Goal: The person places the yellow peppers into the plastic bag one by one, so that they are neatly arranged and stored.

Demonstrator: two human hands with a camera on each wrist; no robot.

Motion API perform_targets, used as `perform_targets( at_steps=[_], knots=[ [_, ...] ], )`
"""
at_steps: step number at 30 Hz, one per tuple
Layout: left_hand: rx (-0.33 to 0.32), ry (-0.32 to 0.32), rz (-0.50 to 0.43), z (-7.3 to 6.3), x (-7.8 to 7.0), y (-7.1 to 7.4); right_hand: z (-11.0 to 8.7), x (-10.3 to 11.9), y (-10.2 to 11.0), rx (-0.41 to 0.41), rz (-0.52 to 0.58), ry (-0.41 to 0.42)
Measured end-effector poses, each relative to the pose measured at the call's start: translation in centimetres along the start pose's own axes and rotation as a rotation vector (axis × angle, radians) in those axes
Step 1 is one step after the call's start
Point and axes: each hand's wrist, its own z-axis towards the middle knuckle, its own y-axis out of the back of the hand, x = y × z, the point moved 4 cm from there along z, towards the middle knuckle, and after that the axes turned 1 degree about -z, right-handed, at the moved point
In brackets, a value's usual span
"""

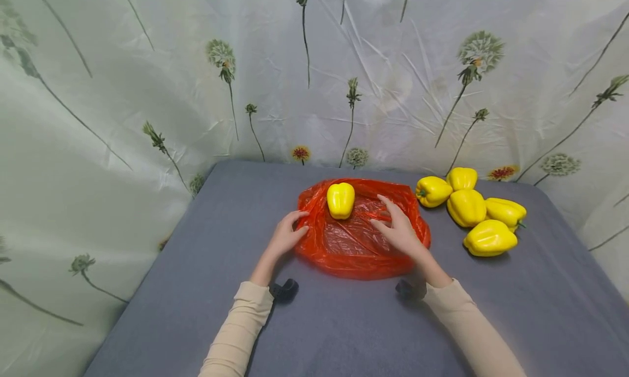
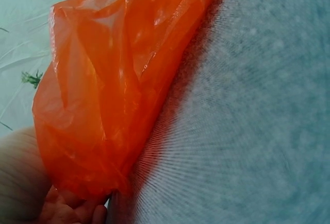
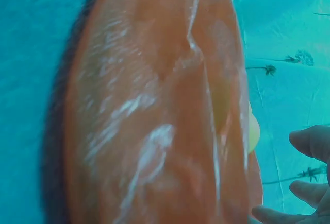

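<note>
One glossy, lobed pepper (image 1: 340,201) in crinkled plastic bag (image 1: 361,266) | right hand (image 1: 402,233) spread | left hand (image 1: 284,236) touching bag, grip unclear

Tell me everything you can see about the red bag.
The red bag looks like thin, shiny, partly see-through plastic, crinkled all over. It lies on the gray cloth, mouth open upward, its rim loosely raised. One yellow pepper sits inside, toward the back left. The left hand holds the bag's left edge; the right hand is over its right side.
</note>
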Motion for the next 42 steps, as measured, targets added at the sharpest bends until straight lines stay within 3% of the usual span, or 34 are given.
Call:
perform_targets(
  at_steps=[9, 16, 27, 42],
  knots=[
    [-0.003, 0.004, -0.004, -0.2, 0.1, 0.0, -1.7, -1.2, 1.5, -0.057, 0.002, 0.023],
    [0.016, 0.043, -0.020, -0.3, 0.2, -0.2, -2.9, -2.1, 3.1, -0.102, -0.013, 0.008],
    [0.008, 0.036, -0.010, -0.2, 0.0, -0.2, -5.4, -3.3, 6.3, -0.191, -0.065, 0.004],
    [0.009, 0.056, -0.010, -0.2, 0.1, -0.2, -8.1, -4.4, 9.8, -0.253, -0.101, -0.090]
  ],
)
